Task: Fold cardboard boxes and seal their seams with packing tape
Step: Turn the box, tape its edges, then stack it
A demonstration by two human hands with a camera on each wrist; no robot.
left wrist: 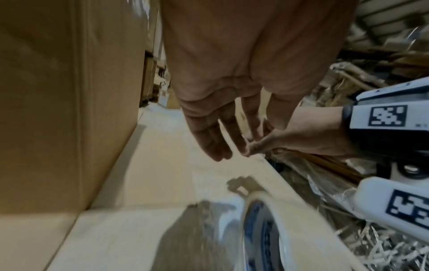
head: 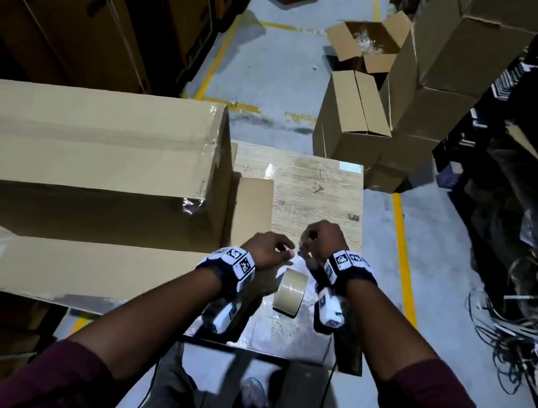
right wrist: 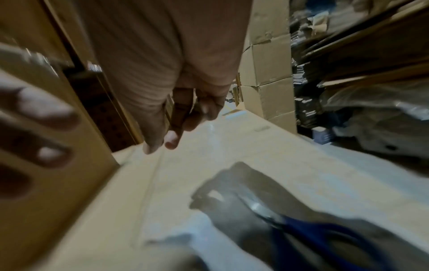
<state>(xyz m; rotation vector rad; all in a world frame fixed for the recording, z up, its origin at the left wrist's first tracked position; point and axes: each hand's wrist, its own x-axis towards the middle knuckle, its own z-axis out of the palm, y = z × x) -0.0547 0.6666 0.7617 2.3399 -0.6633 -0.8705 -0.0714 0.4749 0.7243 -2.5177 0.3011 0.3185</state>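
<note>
A long closed cardboard box [head: 89, 144] lies on a flat cardboard sheet [head: 96, 269] at the left of the wooden table [head: 324, 191]. A roll of brown packing tape [head: 290, 291] [left wrist: 262, 229] stands on edge near the table's front, between my wrists. My left hand [head: 269, 250] [left wrist: 216, 143] hovers just above and beyond the roll with its fingers straight and relaxed. My right hand [head: 316, 240] [right wrist: 176, 128] is beside it, thumb and fingers pinched on what looks like a thin strip of tape. The fingertips of both hands meet. The picture is blurred there.
Blue-handled scissors [right wrist: 301, 236] lie on the table under my right wrist. Open cartons [head: 353, 112] and a stack of boxes [head: 451, 74] stand on the floor beyond the table. A tangle of strapping [head: 520, 325] lies right. Tall cartons [head: 64, 2] line the left.
</note>
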